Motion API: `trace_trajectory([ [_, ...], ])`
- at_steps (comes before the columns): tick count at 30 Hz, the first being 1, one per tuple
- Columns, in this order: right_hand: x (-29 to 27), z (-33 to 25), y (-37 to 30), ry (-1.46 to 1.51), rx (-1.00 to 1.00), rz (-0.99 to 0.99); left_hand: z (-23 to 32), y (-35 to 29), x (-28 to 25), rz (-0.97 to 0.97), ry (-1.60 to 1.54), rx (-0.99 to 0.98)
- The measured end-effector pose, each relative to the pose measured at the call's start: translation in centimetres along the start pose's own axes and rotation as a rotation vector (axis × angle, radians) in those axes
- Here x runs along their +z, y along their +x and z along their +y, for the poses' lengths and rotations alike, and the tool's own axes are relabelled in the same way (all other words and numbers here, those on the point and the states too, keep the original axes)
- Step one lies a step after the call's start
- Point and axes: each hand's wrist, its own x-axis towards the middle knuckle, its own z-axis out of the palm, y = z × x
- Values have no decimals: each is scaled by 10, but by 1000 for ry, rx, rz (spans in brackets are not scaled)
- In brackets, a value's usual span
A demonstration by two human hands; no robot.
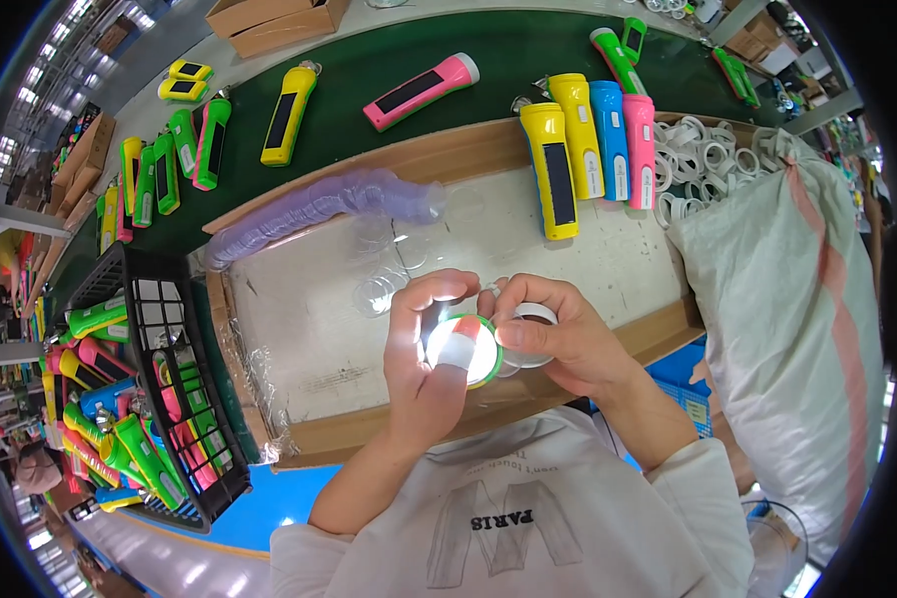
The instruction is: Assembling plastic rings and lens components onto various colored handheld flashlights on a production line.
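My left hand [415,364] is wrapped round a flashlight [483,357] with a green rim, its lit head facing up and glaring white. The thumb, with a white band round it, lies across the lit face; the flashlight's body is mostly hidden. Close beside it, my right hand [573,344] pinches a white ring [538,311] and what looks like a clear round lens [528,360]. Beyond my hands, loose clear lenses [374,296] lie in the shallow cardboard-edged tray [319,369]. A long row of stacked lenses [309,214] with a purplish tint curves along its far left side.
Yellow, blue and pink flashlights [574,130] stand at the tray's far right, beside a heap of white rings [703,159]. A bulging white sack [782,299] leans at right. Left is a black basket [174,329] of flashlights. More flashlights lie on the green belt [359,75].
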Motion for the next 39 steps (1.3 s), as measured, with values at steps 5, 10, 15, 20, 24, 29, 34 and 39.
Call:
trace_trajectory([
  [5,6,-6,1,-78,-10,34,-23,-3,-2,-44,11,231],
  [10,9,-14,0,-438,-72,124,-31,-6,-5,-277,346,410],
  [15,12,-15,0,-470,-46,134,-15,1,-16,-385,405,334],
  [20,21,-22,7,-729,-74,151,-6,-1,-18,-336,25,-24],
  [24,22,-20,15,-836,-162,115,-8,1,-19,-272,-15,-37],
  [29,14,-8,18,-647,-301,219,-22,-2,-24,-182,66,73],
  [34,25,-2,31,-752,-455,299,-28,-11,-6,-55,-103,161],
  [39,28,9,37,-725,-533,263,-45,-9,-14,-3,219,401],
])
